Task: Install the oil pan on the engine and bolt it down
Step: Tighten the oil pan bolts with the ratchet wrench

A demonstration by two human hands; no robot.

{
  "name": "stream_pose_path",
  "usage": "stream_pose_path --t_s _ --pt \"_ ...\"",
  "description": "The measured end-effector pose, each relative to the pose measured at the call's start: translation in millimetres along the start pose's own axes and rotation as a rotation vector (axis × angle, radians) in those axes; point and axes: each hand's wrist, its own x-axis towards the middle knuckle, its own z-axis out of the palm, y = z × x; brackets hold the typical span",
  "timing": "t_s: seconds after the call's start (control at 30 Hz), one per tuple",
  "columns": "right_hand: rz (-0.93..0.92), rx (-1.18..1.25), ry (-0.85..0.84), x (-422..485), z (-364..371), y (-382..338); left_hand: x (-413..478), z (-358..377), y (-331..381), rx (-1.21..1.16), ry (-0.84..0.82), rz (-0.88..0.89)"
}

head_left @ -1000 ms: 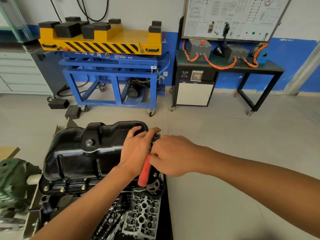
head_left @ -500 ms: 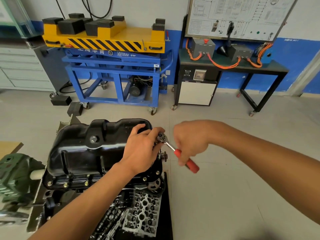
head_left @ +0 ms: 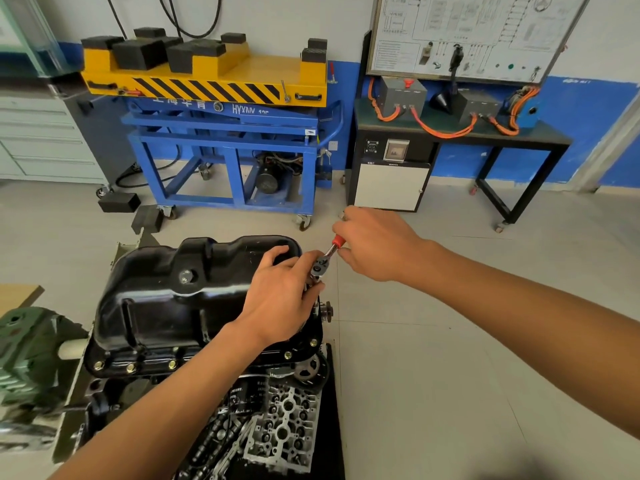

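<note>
Steadying the tool is the evident job of the left hand point(head_left: 280, 296). Its palm lies on the right end of the oil pan point(head_left: 166, 299) with one finger stretched along the pan's top, while the thumb and the other fingers close round the chrome head of the ratchet wrench point(head_left: 322, 261). Held so, the socket below should sit square on a bolt at the pan's far right corner; the bolt itself is hidden under the hand. The right hand point(head_left: 374, 244) is clenched about the wrench's red handle, with only a short piece of red showing at the fist. The handle points away and to the right, out over the floor point(head_left: 450, 341), where nothing blocks a swing. I judge this to be a tightening stroke on one of the last fasteners.

The pan sits mouth-down on the upturned engine point(head_left: 284, 420), which is carried not on a desk but on an engine stand point(head_left: 24, 348), whose green housing shows at the left edge. The pan is a pressed-steel part in glossy black, deep at the left and stepped along the far side, with a drain plug point(head_left: 186, 276) on its upper face. Its flange lies flat against the block, with no gap that I can see. Brass-coloured flange bolts point(head_left: 131, 367) stand in a row along the near edge, and two more show at the near right corner, so most of the bolting looks done on the visible sides. The far flange is out of sight.
</note>
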Motion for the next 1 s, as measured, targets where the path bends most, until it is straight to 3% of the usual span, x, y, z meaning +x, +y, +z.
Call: stream_pose_path --t_s 0.23,0.43,0.67,1.0 --pt "-0.053 -0.043 -0.132 -16.8 -14.7 8.7 1.5 7.3 2.8 0.012 0.044 -0.017" --pt "-0.153 0.303 -0.444 -23.2 -18.3 -4.9 1.3 9.8 1.2 0.042 0.063 -0.006" --pt "-0.017 0.634 -0.427 -16.8 -4.3 -51.5 -1.2 3.7 -1.4 0.08 0.032 0.073" --pt "-0.063 0.472 -0.496 -15.7 -16.9 -22.3 -2.0 4.6 -1.2 0.034 0.041 0.067"
